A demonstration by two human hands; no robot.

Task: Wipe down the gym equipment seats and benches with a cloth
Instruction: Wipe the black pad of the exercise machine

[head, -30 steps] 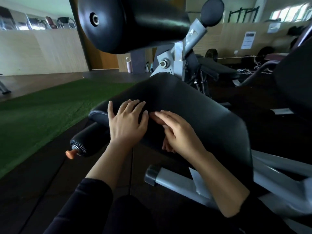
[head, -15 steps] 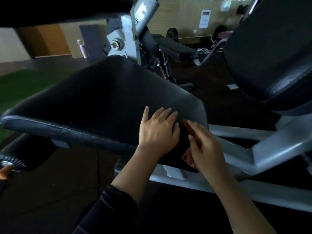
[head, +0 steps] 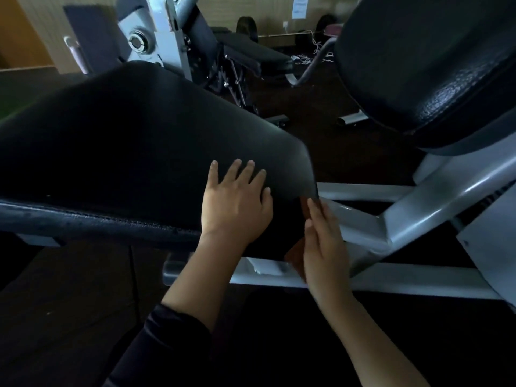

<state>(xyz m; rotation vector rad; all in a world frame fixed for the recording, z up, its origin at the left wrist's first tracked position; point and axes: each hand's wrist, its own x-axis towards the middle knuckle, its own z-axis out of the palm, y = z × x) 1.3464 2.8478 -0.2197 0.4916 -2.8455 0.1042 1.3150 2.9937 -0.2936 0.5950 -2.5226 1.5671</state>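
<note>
at the seat pad's (head: 134, 152) near right corner: both hands have slid rightward. left hand (head: 236, 203) flat, fingers spread, holding nothing; right hand (head: 325, 244) straight-fingered, pressing reddish-brown cloth (head: 296, 259) against the pad's edge. top looks covered, edge now.

Open gap right of the seat pad (head: 134, 141), bounded by the grey frame (head: 413, 219).

Colours, gym machine, head view.
Black pebble-grained vinyl seat pad (head: 125, 141); second black grained vinyl pad (head: 435, 65) at right, same texture. Pale grey-white painted steel frame (head: 418, 210). Dark brown-black floor (head: 321, 113). Tan wood-panel wall (head: 276, 9). Black long sleeve (head: 167, 344). Green turf strip (head: 5, 113), far left.
</note>
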